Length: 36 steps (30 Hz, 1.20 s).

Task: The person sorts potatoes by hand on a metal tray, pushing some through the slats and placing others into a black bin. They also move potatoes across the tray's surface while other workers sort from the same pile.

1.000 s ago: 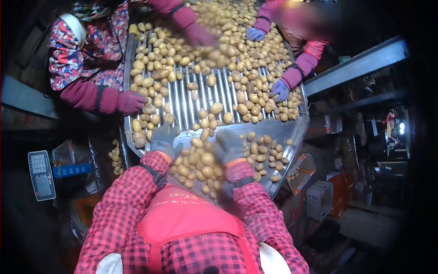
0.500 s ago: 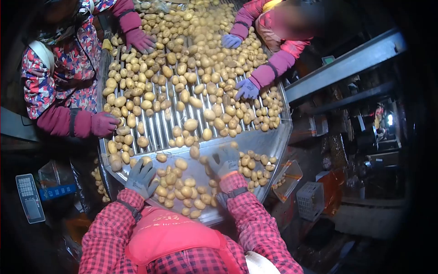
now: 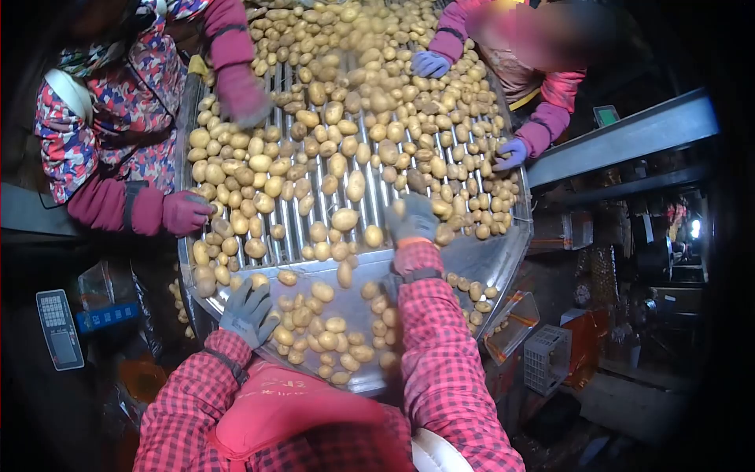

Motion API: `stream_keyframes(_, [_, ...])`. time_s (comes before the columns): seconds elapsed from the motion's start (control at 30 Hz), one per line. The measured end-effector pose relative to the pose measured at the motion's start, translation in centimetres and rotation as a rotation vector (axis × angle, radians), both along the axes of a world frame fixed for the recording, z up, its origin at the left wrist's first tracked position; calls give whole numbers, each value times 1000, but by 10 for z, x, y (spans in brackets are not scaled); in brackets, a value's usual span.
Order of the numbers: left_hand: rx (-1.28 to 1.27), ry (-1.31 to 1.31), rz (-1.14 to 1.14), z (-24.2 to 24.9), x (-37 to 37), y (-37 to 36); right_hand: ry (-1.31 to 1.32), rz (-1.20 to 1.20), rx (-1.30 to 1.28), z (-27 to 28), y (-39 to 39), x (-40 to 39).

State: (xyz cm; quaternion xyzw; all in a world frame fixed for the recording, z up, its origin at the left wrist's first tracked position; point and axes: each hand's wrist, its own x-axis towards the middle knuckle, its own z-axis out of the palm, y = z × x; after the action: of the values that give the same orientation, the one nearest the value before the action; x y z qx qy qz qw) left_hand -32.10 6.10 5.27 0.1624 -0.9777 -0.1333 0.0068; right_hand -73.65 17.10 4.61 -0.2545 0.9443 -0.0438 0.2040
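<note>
L hand point(image 3: 250, 311) lower left, grey glove, fingers spread on potatoes point(image 3: 326, 334) in tray point(image 3: 487, 263), holding none | R hand point(image 3: 413, 219) ctr, on roller bed point(image 3: 295, 228), grip can't tell, palm hidden | co-workers' heads cut off, top.

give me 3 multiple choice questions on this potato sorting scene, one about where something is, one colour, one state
1. Where is the wearer's right hand?
A. on the bars of the roller table among potatoes
B. on the scale
C. inside the white crate

2. What colour are the wearer's sleeves?
A. plain blue
B. red check
C. yellow

3. How is the wearer's left hand?
A. bare, in a fist
B. gloved, holding a knife
C. gloved, fingers spread at the lower tray's edge

Answers: 1 A, the grey glove reaches onto the bars beside potatoes; 2 B, both forearms show red check cloth; 3 C, the grey glove lies open by the small potatoes.
</note>
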Motion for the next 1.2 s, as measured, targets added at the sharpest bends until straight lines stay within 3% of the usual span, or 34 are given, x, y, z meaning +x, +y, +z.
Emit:
stream_keyframes(0.07, [-18,-11,-16,-4,1,0,-52,-98,144,-18,34,-16])
stream_keyframes(0.17, [4,12,-10,0,-1,-1,267,-93,-92,-45,107,1])
stream_keyframes(0.23, [-13,7,-31,2,-1,-1,356,-125,-29,-39,120,18])
stream_keyframes(0.37, [-13,2,-36,0,0,0,414,0,-199,-28,76,53])
stream_keyframes(0.43, [-1,9,-39,-2,1,0,405,149,-526,-12,32,87])
stream_keyframes(0.5, [-6,23,-40,-7,3,2,87,210,-544,-5,-9,103])
stream_keyframes(0.57, [-9,-9,-22,-10,4,3,-7,295,-490,-27,-43,117])
stream_keyframes(0.63, [7,-30,-11,-10,3,6,316,477,-338,-29,-51,134])
stream_keyframes(0.73, [17,-20,-7,-8,5,5,-16,445,-120,-32,-50,130])
stream_keyframes(0.77, [22,-2,-12,-9,8,5,-113,448,-58,-21,-44,128])
stream_keyframes(0.83, [27,39,-26,-9,9,4,142,503,-376,-13,-10,138])
stream_keyframes(0.9, [-3,60,-57,-8,12,2,196,515,-548,-15,24,143])
stream_keyframes(1.03, [-36,141,-124,-14,20,-2,59,243,-341,-18,98,159])
stream_keyframes(1.2, [-8,199,-181,-21,26,-6,265,237,-371,-3,175,214])
